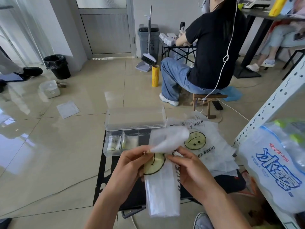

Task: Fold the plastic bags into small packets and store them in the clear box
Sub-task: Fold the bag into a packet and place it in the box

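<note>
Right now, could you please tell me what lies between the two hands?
In the head view, the smiley-face plastic bag lies between the left hand and right hand; both pinch it.

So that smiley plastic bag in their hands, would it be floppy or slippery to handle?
Probably very floppy: the smiley plastic bag hangs limp below the left hand and right hand, and its top end curls over. Likely very light, since pinching fingers alone hold it up. The glossy film looks slippery, so folds may slide open unless kept pinched.

flat smiley bag (212, 147) reads "have a" and "thank yo".
</note>
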Demonstrator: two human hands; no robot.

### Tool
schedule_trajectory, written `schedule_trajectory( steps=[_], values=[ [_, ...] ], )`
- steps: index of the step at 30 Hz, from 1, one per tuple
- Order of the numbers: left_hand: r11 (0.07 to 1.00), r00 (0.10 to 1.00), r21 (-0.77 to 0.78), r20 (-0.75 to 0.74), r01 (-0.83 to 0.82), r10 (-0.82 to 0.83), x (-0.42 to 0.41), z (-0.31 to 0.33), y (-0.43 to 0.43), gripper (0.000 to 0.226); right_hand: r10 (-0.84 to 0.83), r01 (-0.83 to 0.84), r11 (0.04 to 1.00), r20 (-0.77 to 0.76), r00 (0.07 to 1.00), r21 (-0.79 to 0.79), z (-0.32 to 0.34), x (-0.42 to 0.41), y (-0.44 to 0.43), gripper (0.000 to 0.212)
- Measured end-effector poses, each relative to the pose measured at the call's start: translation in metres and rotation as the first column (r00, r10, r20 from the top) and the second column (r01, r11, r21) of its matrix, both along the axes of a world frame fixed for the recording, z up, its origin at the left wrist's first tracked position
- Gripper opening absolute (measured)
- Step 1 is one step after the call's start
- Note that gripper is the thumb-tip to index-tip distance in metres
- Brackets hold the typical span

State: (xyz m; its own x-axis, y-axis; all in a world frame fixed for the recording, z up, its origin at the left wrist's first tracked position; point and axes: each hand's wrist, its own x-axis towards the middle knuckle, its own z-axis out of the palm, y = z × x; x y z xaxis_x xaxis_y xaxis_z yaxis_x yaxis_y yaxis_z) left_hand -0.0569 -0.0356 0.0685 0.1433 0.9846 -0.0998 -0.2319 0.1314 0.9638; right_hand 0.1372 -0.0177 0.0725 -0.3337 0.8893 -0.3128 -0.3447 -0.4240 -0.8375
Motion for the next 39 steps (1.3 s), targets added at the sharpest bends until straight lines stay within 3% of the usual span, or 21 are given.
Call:
schedule_trajectory(
  steps=[3,7,9,12,18,22,28,31,34,39],
  values=[
    [1.0,0.999,0.022,-0.026,-0.018,0.018,-0.002,-0.001,-0.001,0.039,0.03,-0.03,0.999,0.025,0.999,-0.013,-0.003,0.002,0.002,0.037],
    [0.993,0.997,0.118,-0.072,0.007,0.002,-0.002,0.0,-0.001,0.026,0.067,-0.068,0.997,-0.022,0.997,-0.038,-0.007,0.002,0.001,0.044],
    [0.99,0.997,0.135,-0.078,0.027,-0.016,-0.002,0.004,-0.003,0.032,0.068,-0.069,0.997,-0.025,0.997,-0.027,-0.006,0.003,0.0,0.045],
    [0.996,0.997,-0.043,0.007,0.073,-0.073,0.001,0.004,-0.003,0.054,0.018,-0.02,0.999,0.041,0.999,0.042,-0.006,0.007,0.002,0.05],
    [0.956,0.966,-0.154,-0.021,0.251,-0.257,0.001,0.003,-0.007,0.037,-0.046,-0.02,0.967,0.253,0.966,0.253,-0.009,0.01,0.001,0.054],
    [0.97,0.979,-0.178,-0.091,0.167,-0.185,-0.003,-0.004,-0.007,0.029,-0.05,-0.062,0.944,0.329,0.943,0.323,-0.013,0.01,0.001,0.056],
    [0.977,0.994,-0.188,-0.025,0.097,-0.103,-0.007,-0.002,-0.002,0.027,-0.096,-0.198,0.843,0.504,0.858,0.499,-0.008,0.006,0.001,0.058],
    [0.977,0.994,-0.181,0.019,0.108,-0.106,-0.002,0.001,-0.003,0.027,-0.18,-0.17,0.824,0.534,0.826,0.541,-0.014,0.001,0.0,0.055],
    [0.976,0.995,-0.192,0.017,0.102,-0.1,0.002,0.003,-0.005,0.046,-0.25,-0.146,0.805,0.552,0.795,0.575,-0.015,-0.004,-0.002,0.057],
    [0.968,0.983,-0.217,0.159,0.128,-0.094,0.001,0.006,-0.002,0.04,-0.278,-0.112,0.806,0.538,0.796,0.582,-0.013,-0.008,-0.002,0.06]
  ],
)
